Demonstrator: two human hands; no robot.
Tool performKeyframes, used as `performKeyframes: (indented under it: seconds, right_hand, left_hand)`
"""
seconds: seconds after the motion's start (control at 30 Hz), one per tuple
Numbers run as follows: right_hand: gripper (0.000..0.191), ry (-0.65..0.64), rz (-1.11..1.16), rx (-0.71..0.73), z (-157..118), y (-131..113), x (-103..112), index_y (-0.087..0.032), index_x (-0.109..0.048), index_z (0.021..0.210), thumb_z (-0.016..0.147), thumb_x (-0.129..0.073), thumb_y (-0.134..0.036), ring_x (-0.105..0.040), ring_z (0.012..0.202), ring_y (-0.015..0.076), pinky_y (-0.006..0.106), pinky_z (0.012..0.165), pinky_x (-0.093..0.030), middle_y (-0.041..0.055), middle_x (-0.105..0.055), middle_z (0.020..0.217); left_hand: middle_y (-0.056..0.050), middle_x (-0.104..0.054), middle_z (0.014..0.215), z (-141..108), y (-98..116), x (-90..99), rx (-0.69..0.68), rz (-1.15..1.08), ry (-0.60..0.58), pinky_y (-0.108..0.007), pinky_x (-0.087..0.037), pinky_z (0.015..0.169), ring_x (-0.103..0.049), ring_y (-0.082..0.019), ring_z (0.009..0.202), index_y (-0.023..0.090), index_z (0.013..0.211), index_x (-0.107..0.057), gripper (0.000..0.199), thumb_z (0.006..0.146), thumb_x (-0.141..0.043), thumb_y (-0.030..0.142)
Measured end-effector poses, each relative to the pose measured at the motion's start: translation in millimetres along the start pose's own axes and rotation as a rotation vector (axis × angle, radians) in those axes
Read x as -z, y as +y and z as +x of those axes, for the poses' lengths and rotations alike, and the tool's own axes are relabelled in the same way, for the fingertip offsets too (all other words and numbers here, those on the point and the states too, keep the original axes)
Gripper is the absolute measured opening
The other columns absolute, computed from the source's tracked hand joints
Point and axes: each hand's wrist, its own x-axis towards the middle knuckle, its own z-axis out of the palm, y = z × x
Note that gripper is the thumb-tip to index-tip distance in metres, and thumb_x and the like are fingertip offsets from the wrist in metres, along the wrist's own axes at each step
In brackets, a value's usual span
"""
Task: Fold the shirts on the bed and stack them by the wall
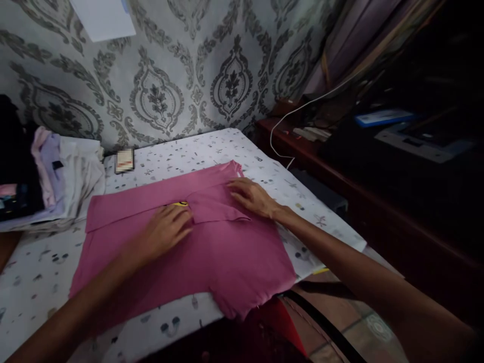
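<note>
2 hands: 1 left hand point(166, 228), 1 right hand point(254, 195). Forearms point(333, 247): 2. Pink garment point(242, 252): 1. Yellow patch point(182, 203): 1 showing. Printed cloth point(177, 157): 1. Clothes pile point(77, 171): 1; pieces in it at least 3 going by colour (black, lilac, white), exact number can't be told, they overlap. Small card point(124, 160): 1, pixelated. Paper point(106, 20): 1. Wall medallions point(157, 98): at least 4, some cut off or dim. Curtain point(336, 45): 1. White cable point(270, 137): 1. Blue-edged item point(385, 118): 1. Grey panel point(410, 144): 1. Black strap point(325, 322): 1. Floor tiles point(336, 298): several, partly hidden, no firm number. Rest at right too dark to count.
</note>
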Motion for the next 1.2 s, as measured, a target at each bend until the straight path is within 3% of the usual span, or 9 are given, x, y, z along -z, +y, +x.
performKeyframes:
  seconds: [0.1,0.23,0.4,0.6,0.73,0.83,1.0,1.2]
  right_hand:
    - [0.036,-0.047,0.044,0.033,-18,-6,-2,-0.021,-0.065,0.125,0.098,-0.051,-0.039,-0.057,0.128,0.0267,0.049,0.109,-0.044,0.0114,-0.065,0.132]
    - [0.041,-0.068,0.045,0.045,-32,3,-8,-0.020,-0.063,0.129,0.098,-0.049,-0.044,-0.057,0.129,0.0288,0.052,0.108,-0.045,0.0131,-0.065,0.134]
    - [0.054,-0.100,0.040,0.071,-39,14,-12,-0.017,-0.061,0.133,0.094,-0.055,-0.053,-0.049,0.138,0.0299,0.053,0.114,-0.039,0.0159,-0.055,0.146]
    - [0.051,-0.108,0.025,0.049,-36,10,-9,-0.019,-0.063,0.131,0.093,-0.057,-0.052,-0.050,0.136,0.0297,0.051,0.113,-0.040,0.0144,-0.056,0.144]
    - [0.045,-0.086,-0.054,0.058,-11,-3,-16,-0.017,-0.061,0.132,0.098,-0.050,-0.044,-0.044,0.141,0.0295,0.050,0.116,-0.037,0.0145,-0.056,0.145]
    - [0.046,-0.082,-0.132,0.023,22,-6,-32,-0.016,-0.056,0.138,0.099,-0.044,-0.038,-0.037,0.146,0.0288,0.050,0.119,-0.033,0.0148,-0.048,0.152]
    - [0.053,-0.086,-0.248,-0.099,75,8,-50,-0.007,-0.049,0.143,0.098,-0.042,-0.034,-0.032,0.148,0.0321,0.052,0.120,-0.026,0.0214,-0.043,0.154]
    - [0.062,-0.095,-0.399,-0.412,94,35,-36,0.001,-0.043,0.146,0.100,-0.037,-0.040,-0.026,0.150,0.0331,0.046,0.122,-0.018,0.0257,-0.034,0.158]
  left_hand:
    - [-0.014,-0.065,0.115,22,26,-13.1,-0.067,0.054,-0.050,-0.050,-0.041,0.102,-0.058,-0.029,0.114,0.020,0.113,-0.063,0.031,0.102,-0.035,0.029]
    - [-0.014,-0.066,0.104,33,33,-6.5,-0.072,0.222,-0.078,-0.045,-0.049,0.089,-0.062,-0.028,0.101,0.015,0.103,-0.064,0.030,0.094,-0.037,0.007]
    - [-0.011,-0.067,0.101,25,20,15.3,-0.109,0.277,-0.040,-0.041,-0.053,0.086,-0.064,-0.025,0.096,0.017,0.100,-0.066,0.027,0.093,-0.042,0.008]
    - [-0.010,-0.071,0.111,15,9,15.8,-0.090,0.061,0.007,-0.047,-0.048,0.101,-0.064,-0.025,0.109,0.020,0.104,-0.067,0.026,0.097,-0.043,0.021]
    - [-0.011,-0.072,0.110,37,14,9.8,0.047,-0.043,0.105,-0.045,-0.050,0.100,-0.066,-0.024,0.106,0.018,0.112,-0.065,0.034,0.103,-0.036,0.033]
    - [-0.014,-0.064,0.134,63,15,-5.9,0.119,-0.050,0.134,-0.045,-0.043,0.112,-0.057,-0.025,0.128,0.015,0.131,-0.057,0.043,0.104,-0.031,0.036]
    - [-0.020,-0.036,0.160,90,9,-36.6,0.236,0.039,-0.022,-0.049,-0.023,0.124,-0.026,-0.030,0.152,0.008,0.150,-0.038,0.065,0.102,-0.033,0.050]
    - [-0.019,-0.026,0.164,84,5,-42.6,0.337,0.028,-0.097,-0.057,-0.018,0.123,-0.019,-0.032,0.154,0.011,0.155,-0.030,0.075,0.100,-0.026,0.061]
